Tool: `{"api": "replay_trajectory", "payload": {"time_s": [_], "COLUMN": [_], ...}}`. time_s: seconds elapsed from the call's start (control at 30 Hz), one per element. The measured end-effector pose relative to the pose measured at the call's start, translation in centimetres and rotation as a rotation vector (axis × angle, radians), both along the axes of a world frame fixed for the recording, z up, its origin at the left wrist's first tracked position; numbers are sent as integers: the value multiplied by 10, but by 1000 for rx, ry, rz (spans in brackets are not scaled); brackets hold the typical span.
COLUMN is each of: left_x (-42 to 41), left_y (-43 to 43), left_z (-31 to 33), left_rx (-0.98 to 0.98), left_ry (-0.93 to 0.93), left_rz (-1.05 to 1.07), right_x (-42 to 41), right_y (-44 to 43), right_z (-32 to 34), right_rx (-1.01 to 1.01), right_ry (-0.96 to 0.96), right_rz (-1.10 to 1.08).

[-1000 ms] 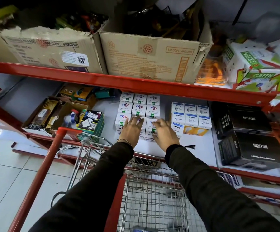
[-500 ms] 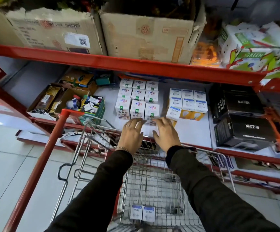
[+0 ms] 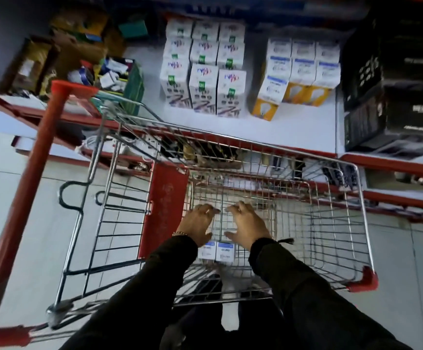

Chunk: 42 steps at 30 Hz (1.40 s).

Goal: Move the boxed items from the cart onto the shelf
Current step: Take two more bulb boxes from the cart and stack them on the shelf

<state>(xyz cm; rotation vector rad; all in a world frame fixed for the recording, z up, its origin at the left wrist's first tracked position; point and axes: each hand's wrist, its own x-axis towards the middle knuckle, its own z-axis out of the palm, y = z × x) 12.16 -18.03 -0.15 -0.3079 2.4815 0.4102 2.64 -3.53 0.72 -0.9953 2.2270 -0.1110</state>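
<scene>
Two small white boxes with blue bands (image 3: pixel 218 251) lie side by side on the floor of the wire cart (image 3: pixel 336 162). My left hand (image 3: pixel 199 224) and my right hand (image 3: pixel 245 223) hover inside the basket just above them, fingers spread, holding nothing. On the grey shelf (image 3: pixel 304 132) beyond the cart stand several white boxes with green marks (image 3: pixel 202 72) in rows. To their right is a block of white-and-blue boxes with yellow bases (image 3: pixel 301 72).
The cart's red handle bar (image 3: pixel 28 193) runs down the left, and a red flap (image 3: pixel 165 208) hangs inside the basket. Black Neuton cartons (image 3: pixel 394 112) fill the shelf's right side. Open trays of mixed small goods (image 3: pixel 84 66) sit at its left. Pale floor tiles lie below.
Both hands have drawn back from the boxes on the shelf and dropped into the cart basket, above the two boxes there. The view has tilted down.
</scene>
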Motion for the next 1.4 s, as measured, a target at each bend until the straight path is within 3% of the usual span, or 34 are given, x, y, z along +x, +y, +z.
{"api": "replay_trajectory", "payload": {"time_s": [0.2,0.33,0.4,0.53,0.8,1.1,1.4], "left_x": [30,44,19,19,15,-37,-98], "left_y": [20,31,31,37,29,20,29], "left_z": [-17,-21,-80,-82,-75,23,105], "left_rx": [9,-6,43,75,107,16,20], "left_ry": [-242,-294,-326,-325,-175,101,413], "left_rz": [-78,-53,-37,1,107,128,66], "right_x": [33,48,32,31,16,-34,-92], "right_y": [5,0,-2,1,16,39,59], "right_z": [-17,-22,-81,-84,-68,26,115], "right_rx": [247,306,339,360,209,8,-170], "right_ry": [-77,-78,-84,-104,-99,26,177], "right_rz": [146,166,143,198,91,-142,-193]}}
